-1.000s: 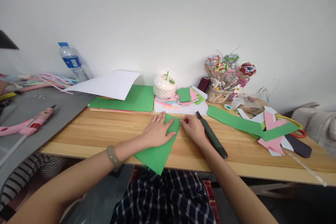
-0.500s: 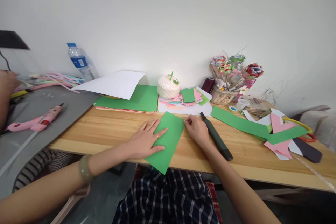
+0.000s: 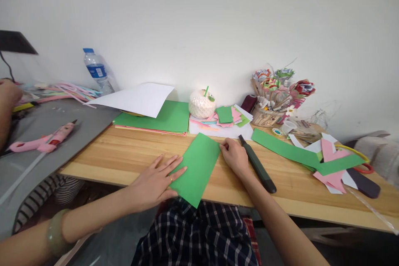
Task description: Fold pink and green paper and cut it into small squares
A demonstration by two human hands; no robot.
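Note:
A green sheet of paper (image 3: 199, 168) lies aslant on the wooden table, its near corner jutting past the front edge. My left hand (image 3: 156, 185) is flat with fingers apart, its fingertips at the sheet's left edge. At the right corner, my right hand (image 3: 234, 156) has its fingers pinched together on the paper; the fingertips are partly hidden. Just right of that hand lies a long dark green tool (image 3: 258, 167) with a narrow black end.
Behind are a green paper stack (image 3: 152, 120) under a white sheet (image 3: 137, 96), a wrapped white ball-shaped thing (image 3: 202, 104) and small paper pieces (image 3: 225, 114). Green strips (image 3: 286, 149) and scraps lie right. A pink glue gun (image 3: 52, 139) and another person's hand (image 3: 8, 93) are left.
My left hand has slid left and toward me, from on top of the green sheet to its left edge. My right hand stays at the right corner.

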